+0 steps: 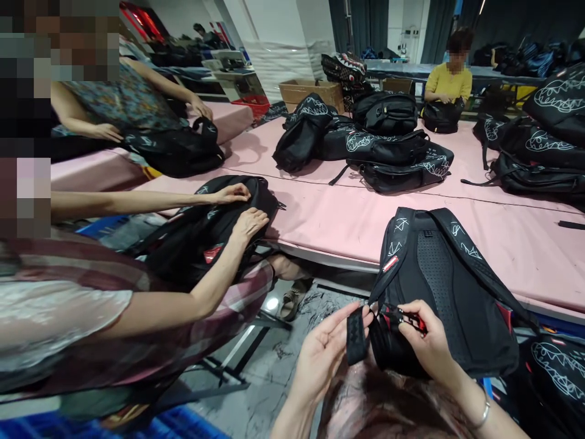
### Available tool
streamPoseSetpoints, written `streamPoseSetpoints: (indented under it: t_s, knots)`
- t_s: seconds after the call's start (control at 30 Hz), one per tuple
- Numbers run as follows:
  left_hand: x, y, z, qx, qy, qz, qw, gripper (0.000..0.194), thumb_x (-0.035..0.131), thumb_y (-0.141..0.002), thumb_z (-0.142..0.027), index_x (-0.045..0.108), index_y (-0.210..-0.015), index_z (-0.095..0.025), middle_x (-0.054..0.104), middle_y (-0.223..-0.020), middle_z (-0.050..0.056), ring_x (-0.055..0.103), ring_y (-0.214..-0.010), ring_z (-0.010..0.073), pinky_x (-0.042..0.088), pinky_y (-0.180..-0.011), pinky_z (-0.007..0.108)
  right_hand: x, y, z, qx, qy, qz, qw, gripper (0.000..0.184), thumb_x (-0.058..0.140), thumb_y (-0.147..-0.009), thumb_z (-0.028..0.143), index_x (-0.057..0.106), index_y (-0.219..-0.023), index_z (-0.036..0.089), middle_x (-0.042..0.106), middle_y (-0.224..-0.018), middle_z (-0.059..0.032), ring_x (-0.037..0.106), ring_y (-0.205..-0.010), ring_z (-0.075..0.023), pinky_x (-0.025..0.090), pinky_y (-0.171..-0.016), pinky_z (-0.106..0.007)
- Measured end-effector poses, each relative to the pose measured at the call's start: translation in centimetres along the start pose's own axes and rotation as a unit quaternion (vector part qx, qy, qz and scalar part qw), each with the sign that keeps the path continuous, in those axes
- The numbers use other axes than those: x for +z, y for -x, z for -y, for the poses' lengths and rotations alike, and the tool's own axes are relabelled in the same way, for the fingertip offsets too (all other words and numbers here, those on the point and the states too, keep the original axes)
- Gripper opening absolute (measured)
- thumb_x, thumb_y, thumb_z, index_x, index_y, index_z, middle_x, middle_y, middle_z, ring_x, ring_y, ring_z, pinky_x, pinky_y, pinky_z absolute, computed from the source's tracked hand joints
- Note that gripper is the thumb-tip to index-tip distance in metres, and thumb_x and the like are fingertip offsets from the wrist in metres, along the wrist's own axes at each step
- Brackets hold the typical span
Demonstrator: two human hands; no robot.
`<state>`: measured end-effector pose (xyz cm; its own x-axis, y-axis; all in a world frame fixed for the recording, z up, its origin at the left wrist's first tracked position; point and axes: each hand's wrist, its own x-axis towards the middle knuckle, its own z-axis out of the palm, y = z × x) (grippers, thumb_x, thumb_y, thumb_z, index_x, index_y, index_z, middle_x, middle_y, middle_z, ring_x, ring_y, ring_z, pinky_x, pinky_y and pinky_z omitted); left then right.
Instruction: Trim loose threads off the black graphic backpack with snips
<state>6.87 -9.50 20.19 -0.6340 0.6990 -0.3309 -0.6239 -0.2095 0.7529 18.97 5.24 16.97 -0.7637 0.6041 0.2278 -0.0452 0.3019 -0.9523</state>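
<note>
A black backpack (448,292) with white scribble prints on its shoulder straps leans on the edge of the pink table, back panel facing me. In my left hand (320,347), the fingers hold the end of a black webbing strap (356,336) beside the bag's lower left side. Just right of it, my right hand (427,335) is closed around a small red-and-black tool (417,323), mostly hidden by the fingers. Its kind does not show clearly. Both hands are close together at the bag's side.
More black backpacks lie on the pink table (320,213), with another bag (555,372) low at my right. At left, a co-worker's hands (249,222) rest on a black bag. Two other people handle bags farther back. Blue crates (183,424) stand on the floor.
</note>
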Motion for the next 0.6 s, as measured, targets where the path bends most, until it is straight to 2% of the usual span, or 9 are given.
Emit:
streamPoseSetpoints:
  t_s: [0.07, 0.13, 0.17, 0.23, 0.37, 0.43, 0.6]
  knots:
    - [-0.2, -0.5, 0.5, 0.018, -0.043, -0.055, 0.997, 0.036, 0.078, -0.061, -0.037, 0.067, -0.084, -0.012, 0.069, -0.077, 0.012, 0.065, -0.063, 0.0191, 0.052, -0.058, 0.023, -0.4, 0.2, 0.2, -0.043, 0.014, 0.007, 0.999, 0.014, 0.054, -0.084, 0.023, 0.055, -0.097, 0.022, 0.059, -0.083, -0.0019, 0.057, -0.071, -0.014, 0.047, -0.061, -0.024]
    - [-0.2, -0.8, 1.1, 0.027, -0.086, -0.076, 0.993, 0.035, 0.078, -0.06, -0.042, 0.064, -0.07, -0.011, 0.062, -0.053, 0.005, 0.054, -0.042, 0.0111, 0.042, -0.042, 0.017, -0.6, 0.3, 0.6, -0.114, 0.044, 0.028, 0.992, 0.018, 0.053, -0.084, 0.02, 0.054, -0.102, 0.022, 0.058, -0.084, -0.0026, 0.056, -0.073, -0.0146, 0.046, -0.063, -0.025]
    - [-0.2, -0.8, 1.4, 0.028, -0.103, -0.077, 0.991, 0.036, 0.077, -0.06, -0.043, 0.063, -0.068, -0.01, 0.058, -0.047, 0.002, 0.048, -0.038, 0.0081, 0.037, -0.039, 0.015, -0.6, 0.2, 0.9, -0.15, 0.06, 0.041, 0.986, 0.021, 0.053, -0.084, 0.019, 0.053, -0.105, 0.021, 0.059, -0.085, -0.0033, 0.055, -0.075, -0.0152, 0.046, -0.065, -0.026]
    - [-0.1, -0.6, 1.7, 0.02, -0.125, -0.065, 0.99, 0.039, 0.075, -0.062, -0.046, 0.062, -0.068, -0.01, 0.053, -0.043, 0.0, 0.042, -0.036, 0.0055, 0.033, -0.038, 0.014, -0.3, -0.2, 1.2, -0.199, 0.106, 0.06, 0.972, 0.022, 0.051, -0.085, 0.018, 0.052, -0.107, 0.019, 0.06, -0.087, -0.0052, 0.055, -0.078, -0.0166, 0.046, -0.068, -0.029]
    - [0.5, 0.0, 1.5, 0.006, -0.145, -0.05, 0.988, 0.038, 0.072, -0.064, -0.045, 0.062, -0.075, -0.01, 0.055, -0.045, 0.001, 0.044, -0.039, 0.0073, 0.035, -0.041, 0.016, 0.5, -1.4, 1.1, -0.221, 0.218, 0.022, 0.95, 0.012, 0.045, -0.089, 0.018, 0.056, -0.094, 0.017, 0.06, -0.079, -0.0058, 0.054, -0.073, -0.0177, 0.045, -0.067, -0.031]
    - [0.8, 0.2, 1.3, 0.007, -0.145, -0.057, 0.988, 0.037, 0.072, -0.065, -0.043, 0.062, -0.077, -0.01, 0.055, -0.045, 0.0, 0.044, -0.039, 0.0079, 0.035, -0.042, 0.017, 0.6, -1.7, 0.7, -0.225, 0.239, 0.014, 0.945, 0.012, 0.045, -0.089, 0.019, 0.057, -0.091, 0.017, 0.06, -0.076, -0.0054, 0.054, -0.071, -0.0178, 0.044, -0.066, -0.031]
    - [1.1, 0.1, 1.1, 0.005, -0.137, -0.057, 0.989, 0.034, 0.07, -0.065, -0.042, 0.058, -0.074, -0.011, 0.052, -0.042, -0.001, 0.043, -0.038, 0.0085, 0.034, -0.041, 0.018, 0.2, -1.5, 0.3, -0.224, 0.241, 0.053, 0.943, 0.012, 0.046, -0.089, 0.021, 0.056, -0.094, 0.017, 0.059, -0.08, -0.0056, 0.054, -0.074, -0.018, 0.044, -0.067, -0.031]
